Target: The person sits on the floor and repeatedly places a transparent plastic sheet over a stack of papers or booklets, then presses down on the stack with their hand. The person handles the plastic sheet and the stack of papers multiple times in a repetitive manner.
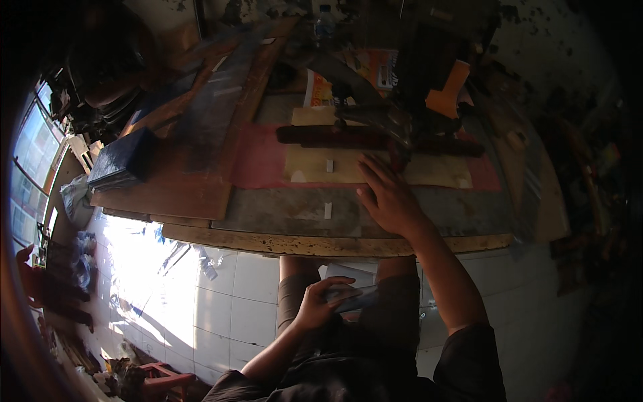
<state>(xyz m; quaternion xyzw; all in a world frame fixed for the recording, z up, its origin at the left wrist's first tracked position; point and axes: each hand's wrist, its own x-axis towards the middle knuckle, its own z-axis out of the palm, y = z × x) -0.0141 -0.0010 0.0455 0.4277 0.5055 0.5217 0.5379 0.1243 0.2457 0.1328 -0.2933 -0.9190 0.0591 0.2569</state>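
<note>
My right hand (386, 197) lies palm down, fingers stretched out, on a pale yellow strip (321, 171) and the grey board before it. Its fingertips are close to a dark red bar (335, 136) that spans the strip, joined to a dark machine arm (375, 117). A red sheet (258, 157) shows under the strip. One small white piece (329, 165) lies on the strip, and another white piece (327, 211) on the board. Over my lap, my left hand (320, 303) grips a flat grey-blue thing (358, 299) whose kind is unclear in shadow.
A dark blue box (122, 159) stands on a brown board (167, 181) to the left. Behind the machine are an orange piece (449, 94) and a bottle (325, 23). The bench's worn front edge (335, 242) is above my thighs. Another person's hand (25, 254) shows at far left.
</note>
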